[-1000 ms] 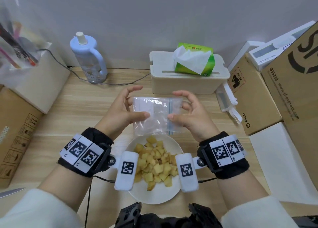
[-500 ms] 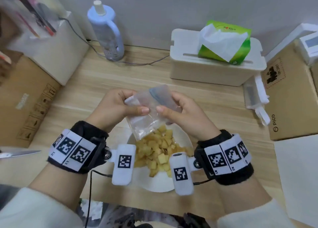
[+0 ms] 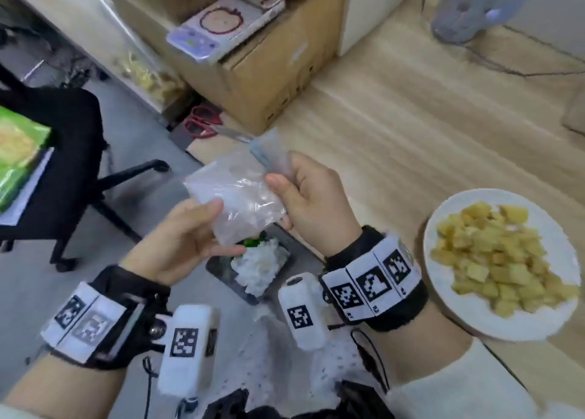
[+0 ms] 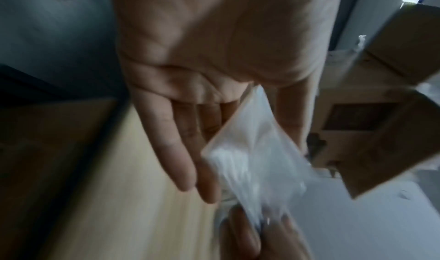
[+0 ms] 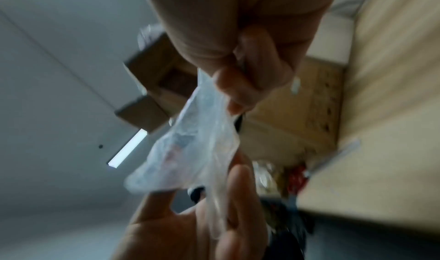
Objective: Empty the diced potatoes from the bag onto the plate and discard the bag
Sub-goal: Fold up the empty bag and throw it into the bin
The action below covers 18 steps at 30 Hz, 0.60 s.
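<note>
The clear zip bag (image 3: pixel 240 197) looks empty and crumpled, held in the air past the table's left edge. My left hand (image 3: pixel 209 225) pinches its lower part, thumb on top and fingers underneath. My right hand (image 3: pixel 294 194) pinches the blue zip end with thumb and curled fingers. In the left wrist view the bag (image 4: pixel 250 160) lies between the thumb and fairly straight fingers. The right wrist view shows the bag (image 5: pixel 195 151) stretched between both hands. Diced potatoes (image 3: pixel 493 254) are piled on the white plate (image 3: pixel 474 323) on the wooden table at the right.
Directly below the bag a black bin (image 3: pixel 218 268) on the floor holds white and green waste. A black chair (image 3: pixel 63 153) stands at the left. A cardboard box (image 3: pixel 262 80) carries a small scale (image 3: pixel 221 26); red scissors (image 3: pixel 202 122) lie beside it.
Both hands have carried the bag from above the plate leftward, past the table edge, to over the floor bin. The view has swung left with them; the plate now sits at the right.
</note>
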Motion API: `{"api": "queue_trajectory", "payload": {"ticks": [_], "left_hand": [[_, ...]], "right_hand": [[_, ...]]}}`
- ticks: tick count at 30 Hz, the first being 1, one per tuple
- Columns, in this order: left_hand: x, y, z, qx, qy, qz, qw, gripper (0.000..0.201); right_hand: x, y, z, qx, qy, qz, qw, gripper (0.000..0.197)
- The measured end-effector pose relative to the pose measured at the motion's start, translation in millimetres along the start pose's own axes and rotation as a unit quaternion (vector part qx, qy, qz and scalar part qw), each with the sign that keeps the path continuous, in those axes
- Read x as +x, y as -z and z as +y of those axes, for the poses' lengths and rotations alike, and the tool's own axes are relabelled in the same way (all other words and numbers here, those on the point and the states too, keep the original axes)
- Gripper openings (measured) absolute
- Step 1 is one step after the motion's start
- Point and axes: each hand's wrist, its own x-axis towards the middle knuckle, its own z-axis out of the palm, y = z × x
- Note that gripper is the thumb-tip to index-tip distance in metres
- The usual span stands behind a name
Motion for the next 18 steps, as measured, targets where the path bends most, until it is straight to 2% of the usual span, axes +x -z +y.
{"api": "queue_trajectory", "payload": {"ticks": [2,4,6,7,10,12,14,15,17,18], "left_hand": [[-10.5,44.1,-45.0,-0.026,0.056,0.083,0.995,0.054],[-9.5,86.2,-99.3,-0.037,0.110,0.175,0.978,0.028],[-4.4,119.5,-151.8,-0.045,0.180,0.227,0.956,0.012],[-0.5,132.8,-173.9,-0.044,0.216,0.234,0.947,0.008],[28.6,172.9,-224.5,-0.054,0.292,0.218,0.930,0.016],[61.8,195.5,-247.4,-0.037,0.323,0.232,0.917,0.019],[91.7,209.4,-258.4,-0.008,0.365,0.241,0.899,0.027],[101.1,213.2,-260.6,0.016,0.386,0.243,0.890,0.039],[114.3,216.4,-264.1,0.098,0.395,0.246,0.880,0.059],[118.5,216.0,-265.2,0.126,0.386,0.241,0.881,0.063]], "right_hand": [[5.7,-59.7,31.5,-0.052,-0.048,-0.058,0.996,0.013],[3.4,-111.6,78.5,-0.048,-0.165,-0.132,0.976,0.015],[-3.5,-151.3,131.4,0.013,-0.320,-0.183,0.930,0.022],[-5.8,-167.9,155.7,0.040,-0.386,-0.185,0.903,0.027],[2.6,-202.5,217.8,0.097,-0.518,-0.126,0.841,0.040],[17.3,-212.3,258.0,0.108,-0.550,-0.088,0.824,0.046],[31.3,-215.4,286.4,0.095,-0.577,-0.090,0.806,0.066],[34.8,-212.3,292.7,0.092,-0.586,-0.077,0.801,0.070],[32.0,-200.6,290.9,0.109,-0.599,-0.025,0.793,0.060],[26.1,-191.7,288.4,0.130,-0.611,-0.014,0.781,0.067]]}}
